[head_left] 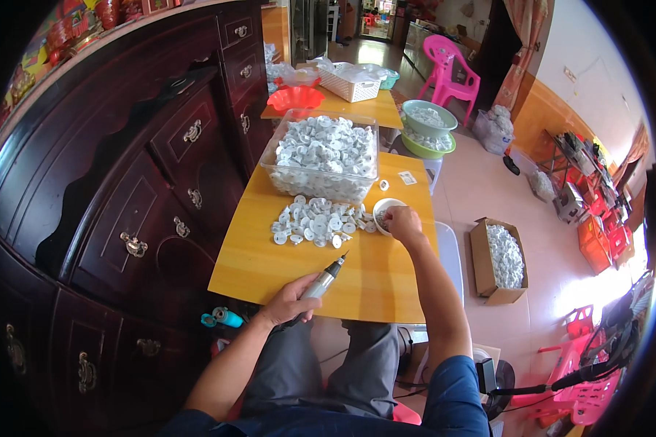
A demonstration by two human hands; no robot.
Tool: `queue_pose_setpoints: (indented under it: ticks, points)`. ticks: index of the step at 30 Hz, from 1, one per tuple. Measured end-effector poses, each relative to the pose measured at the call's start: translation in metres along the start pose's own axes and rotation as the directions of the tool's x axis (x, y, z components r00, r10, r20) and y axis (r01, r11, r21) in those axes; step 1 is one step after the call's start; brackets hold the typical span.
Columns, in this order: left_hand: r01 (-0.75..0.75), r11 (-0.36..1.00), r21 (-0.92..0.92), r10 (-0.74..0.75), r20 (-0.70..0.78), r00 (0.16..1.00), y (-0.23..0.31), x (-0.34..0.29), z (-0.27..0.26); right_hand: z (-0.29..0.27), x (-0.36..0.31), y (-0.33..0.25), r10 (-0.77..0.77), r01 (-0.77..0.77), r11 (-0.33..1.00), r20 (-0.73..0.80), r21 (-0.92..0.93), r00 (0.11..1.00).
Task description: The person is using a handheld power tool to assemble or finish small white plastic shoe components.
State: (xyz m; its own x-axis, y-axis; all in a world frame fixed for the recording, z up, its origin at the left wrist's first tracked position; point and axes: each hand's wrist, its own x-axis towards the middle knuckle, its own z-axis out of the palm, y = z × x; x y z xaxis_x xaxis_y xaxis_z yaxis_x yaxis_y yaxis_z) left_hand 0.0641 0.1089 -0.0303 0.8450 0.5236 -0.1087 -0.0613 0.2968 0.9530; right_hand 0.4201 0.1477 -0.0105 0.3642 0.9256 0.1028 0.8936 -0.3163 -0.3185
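1. Here's the left hand (293,300), closed around the body of a grey hand driver (323,282) near the front edge of the yellow table (291,275).
2. And look at that driver: its long axis runs slantwise, butt end down by the person's lap, slim bit pointing away from the body and off to the right.
3. Over on the right side, the right hand (404,222) is at the small white bowl (375,217), fingers bunched and dipping inside the rim; whether they pinch anything, I can't tell from here.
4. The relation to watch, I'd say, is bit to bowl: the bowl sits farther out and to the right of the tip, roughly along the driver's line, with bare tabletop between.
5. Nearer hand to the bowl? The right, no contest; the left is well apart, back toward the lap.
6. Now the heap of white pieces (315,221): it spreads left of the bowl, just beyond the bit, its right end beside the right hand. The pieces point every which way, with no shared axis.
7. Behind the heap stands the clear bin (342,190), piled with more white pieces.
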Motion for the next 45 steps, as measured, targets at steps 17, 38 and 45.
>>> queue_pose_setpoints:
  ticks: [17,38,45]
  points:
    - [-0.013,1.000,0.020,0.012,0.063,0.998,-0.005,0.000,-0.004,-0.010,-0.010,0.002,0.076,-0.027,0.980,-0.245,0.199,0.966]
    - [-0.056,0.995,0.079,0.046,0.115,0.992,-0.005,-0.001,-0.003,0.052,-0.110,-0.071,0.149,-0.175,-0.119,0.192,0.977,0.970]
    - [-0.037,0.995,0.097,0.031,0.061,0.998,-0.006,0.001,0.000,0.050,-0.111,-0.069,0.142,-0.193,-0.152,0.214,0.969,0.966]
